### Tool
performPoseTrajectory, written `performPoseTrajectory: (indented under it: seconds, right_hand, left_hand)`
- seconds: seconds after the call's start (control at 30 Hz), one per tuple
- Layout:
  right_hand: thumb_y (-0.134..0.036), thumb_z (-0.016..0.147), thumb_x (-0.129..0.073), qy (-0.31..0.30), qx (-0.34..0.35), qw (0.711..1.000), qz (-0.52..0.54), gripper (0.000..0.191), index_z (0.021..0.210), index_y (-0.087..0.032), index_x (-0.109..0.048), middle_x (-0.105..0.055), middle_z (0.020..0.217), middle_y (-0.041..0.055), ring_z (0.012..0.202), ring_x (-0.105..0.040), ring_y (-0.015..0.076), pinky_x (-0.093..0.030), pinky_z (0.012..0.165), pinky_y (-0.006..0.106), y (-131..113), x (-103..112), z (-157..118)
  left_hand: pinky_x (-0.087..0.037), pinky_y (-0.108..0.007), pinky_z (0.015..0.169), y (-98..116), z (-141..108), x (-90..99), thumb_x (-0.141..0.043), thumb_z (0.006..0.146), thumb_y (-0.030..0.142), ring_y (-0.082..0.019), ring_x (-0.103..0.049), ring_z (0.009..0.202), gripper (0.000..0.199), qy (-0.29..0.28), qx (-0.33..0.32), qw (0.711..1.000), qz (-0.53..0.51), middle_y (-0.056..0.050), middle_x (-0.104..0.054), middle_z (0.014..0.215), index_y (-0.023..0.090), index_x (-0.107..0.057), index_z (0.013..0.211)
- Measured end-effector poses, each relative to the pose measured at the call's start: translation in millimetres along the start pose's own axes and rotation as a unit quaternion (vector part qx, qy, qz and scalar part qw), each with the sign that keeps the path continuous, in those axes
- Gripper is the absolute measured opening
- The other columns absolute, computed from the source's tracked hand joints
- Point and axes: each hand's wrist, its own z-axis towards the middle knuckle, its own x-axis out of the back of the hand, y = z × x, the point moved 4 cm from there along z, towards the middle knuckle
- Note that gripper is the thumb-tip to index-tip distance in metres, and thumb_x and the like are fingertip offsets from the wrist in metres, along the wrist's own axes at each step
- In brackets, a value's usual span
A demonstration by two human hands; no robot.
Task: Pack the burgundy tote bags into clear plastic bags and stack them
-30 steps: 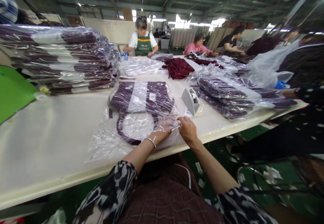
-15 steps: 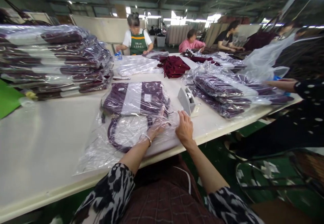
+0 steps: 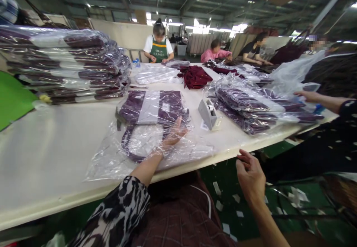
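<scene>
A dark purple handbag [image 3: 134, 107] with a looped handle and a pale band lies flat in a clear plastic bag [image 3: 106, 161] before me. My left hand [image 3: 175, 133] is open at the plastic bag's right part, fingers stretched beside the handle. Film seems to cover the wrist; whether the whole hand is inside, I cannot tell. Off the table's front edge, my right hand [image 3: 251, 174] hangs over the floor with loosely bent fingers apart, holding nothing. A grey tape dispenser [image 3: 209, 115] stands right of the handbag.
Wrapped goods form a tall stack [image 3: 67, 66] at left and a lower pile [image 3: 245, 98] at right. A maroon drawstring bag [image 3: 196, 76] lies farther back on the white table [image 3: 55, 146]. Several co-workers are around it; one person's arm [image 3: 315, 97] reaches in from the right.
My right hand has let go of the plastic bag's edge and moved right and down, off the table. My left hand has stayed at the bag, its fingers now more stretched.
</scene>
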Motion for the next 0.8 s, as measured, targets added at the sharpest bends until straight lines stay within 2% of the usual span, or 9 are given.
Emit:
performPoseTrajectory:
  seconds: [0.17, 0.3, 0.4, 0.47, 0.5, 0.57, 0.67, 0.73, 0.8]
  right_hand:
    - [-0.062, 0.079, -0.062, -0.105, -0.061, 0.991, 0.051, 0.069, 0.129, -0.015, -0.060, -0.067, 0.119, 0.0169, 0.097, -0.069, 0.0271, -0.057, 0.078, 0.038, -33, -56, 25]
    - [-0.060, 0.070, -0.067, -0.323, -0.136, 0.935, 0.056, 0.076, 0.128, -0.012, -0.055, -0.070, 0.093, 0.0108, 0.066, -0.067, 0.0210, -0.051, 0.051, 0.030, -54, -123, 25]
    - [-0.056, 0.067, -0.068, -0.369, -0.108, 0.920, 0.078, 0.065, 0.118, -0.016, -0.057, -0.059, 0.065, -0.0034, 0.048, -0.056, 0.0156, -0.042, 0.044, 0.027, -44, -128, 2]
    - [-0.056, 0.066, -0.071, -0.360, -0.123, 0.917, 0.118, 0.063, 0.114, -0.017, -0.056, -0.054, 0.058, -0.0067, 0.046, -0.052, 0.0149, -0.041, 0.045, 0.027, -28, -118, -14]
    - [-0.056, 0.065, -0.072, -0.353, -0.141, 0.914, 0.138, 0.064, 0.114, -0.017, -0.055, -0.054, 0.057, -0.0070, 0.046, -0.051, 0.0145, -0.040, 0.046, 0.027, -21, -113, -21]
    - [-0.057, 0.065, -0.074, -0.339, -0.174, 0.910, 0.163, 0.066, 0.114, -0.018, -0.054, -0.055, 0.057, -0.0070, 0.046, -0.048, 0.0134, -0.038, 0.046, 0.027, -12, -106, -31]
    - [-0.057, 0.064, -0.073, -0.330, -0.179, 0.913, 0.156, 0.063, 0.111, -0.019, -0.053, -0.055, 0.059, -0.0068, 0.045, -0.046, 0.0124, -0.033, 0.046, 0.026, -15, -108, -39]
    - [-0.055, 0.063, -0.073, -0.342, -0.162, 0.916, 0.135, 0.061, 0.108, -0.021, -0.052, -0.054, 0.057, -0.0070, 0.045, -0.047, 0.0135, -0.032, 0.045, 0.026, -20, -114, -45]
    - [-0.055, 0.062, -0.071, -0.357, -0.151, 0.915, 0.113, 0.057, 0.105, -0.023, -0.051, -0.053, 0.055, -0.0073, 0.043, -0.047, 0.0145, -0.031, 0.043, 0.026, -18, -118, -49]
  left_hand:
    - [-0.010, -0.045, 0.130, 36, -66, -15.4, -0.064, 0.085, 0.066, -0.029, -0.010, 0.158, 0.094, -0.063, -0.068, 0.990, 0.108, -0.005, -0.012, 0.171, 0.026, -0.025, 0.161]
    - [-0.004, -0.053, 0.129, 40, -117, -3.1, -0.062, 0.085, 0.069, -0.034, -0.007, 0.157, 0.097, -0.077, -0.094, 0.970, 0.209, -0.012, -0.011, 0.170, 0.022, -0.024, 0.161]
    - [-0.013, -0.055, 0.128, 16, -164, 42.5, -0.069, 0.073, 0.077, -0.037, -0.013, 0.156, 0.115, 0.037, 0.004, 0.994, 0.100, -0.019, -0.018, 0.168, 0.016, -0.025, 0.160]
    - [-0.023, -0.054, 0.126, -4, -202, 82.9, -0.067, 0.071, 0.081, -0.037, -0.021, 0.155, 0.113, 0.178, 0.065, 0.978, -0.084, -0.018, -0.022, 0.167, 0.019, -0.031, 0.158]
    - [-0.029, -0.053, 0.124, -14, -220, 103.1, -0.064, 0.073, 0.083, -0.036, -0.026, 0.153, 0.106, 0.256, 0.088, 0.940, -0.205, -0.018, -0.027, 0.166, 0.021, -0.036, 0.155]
    - [-0.045, -0.052, 0.114, -29, -251, 137.5, -0.056, 0.081, 0.080, -0.034, -0.044, 0.144, 0.088, 0.382, 0.126, 0.804, -0.437, -0.019, -0.044, 0.157, 0.020, -0.049, 0.144]
    - [-0.062, -0.041, 0.089, -37, -269, 172.2, -0.053, 0.096, 0.058, -0.026, -0.070, 0.109, 0.051, 0.457, 0.190, 0.625, -0.603, -0.018, -0.070, 0.124, 0.013, -0.064, 0.117]
    - [-0.062, -0.027, 0.071, -39, -271, 188.9, -0.057, 0.097, 0.033, -0.016, -0.073, 0.079, 0.022, 0.490, 0.226, 0.595, -0.595, -0.010, -0.076, 0.095, 0.013, -0.066, 0.101]
    - [-0.054, -0.017, 0.056, -41, -277, 203.8, -0.063, 0.088, 0.019, -0.008, -0.063, 0.056, 0.005, 0.533, 0.237, 0.616, -0.529, 0.000, -0.069, 0.070, 0.014, -0.066, 0.089]
